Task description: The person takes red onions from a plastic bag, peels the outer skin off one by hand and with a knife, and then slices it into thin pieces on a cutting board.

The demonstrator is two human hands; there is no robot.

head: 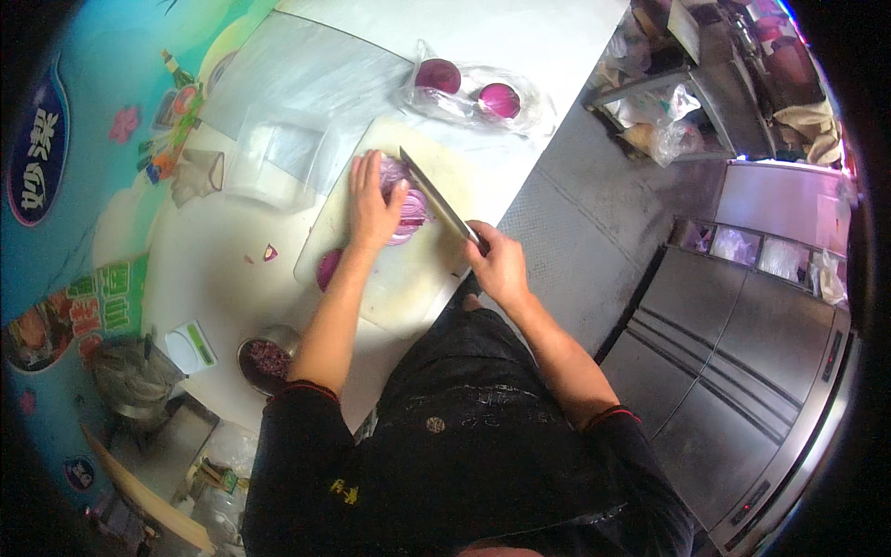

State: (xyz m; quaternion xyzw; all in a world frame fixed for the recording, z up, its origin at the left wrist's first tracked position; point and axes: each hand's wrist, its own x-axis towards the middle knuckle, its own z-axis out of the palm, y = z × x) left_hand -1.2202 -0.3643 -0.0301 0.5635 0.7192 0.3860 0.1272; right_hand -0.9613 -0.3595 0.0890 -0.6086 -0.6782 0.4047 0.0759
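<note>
My left hand lies over sliced red onion, its thumb at one side and its fingers along the other. The handle of a kitchen knife is in my right hand. Its long blade points away from me, just right of the slices. Beneath them lies a pale cutting board. A piece of red onion sits at the board's left edge, partly hidden by my left forearm.
Whole red onions lie in a clear plastic bag beyond the board. A clear container stands left of it. Nearer me are a metal bowl of chopped purple bits and a kitchen scale. A steel refrigerator stands right.
</note>
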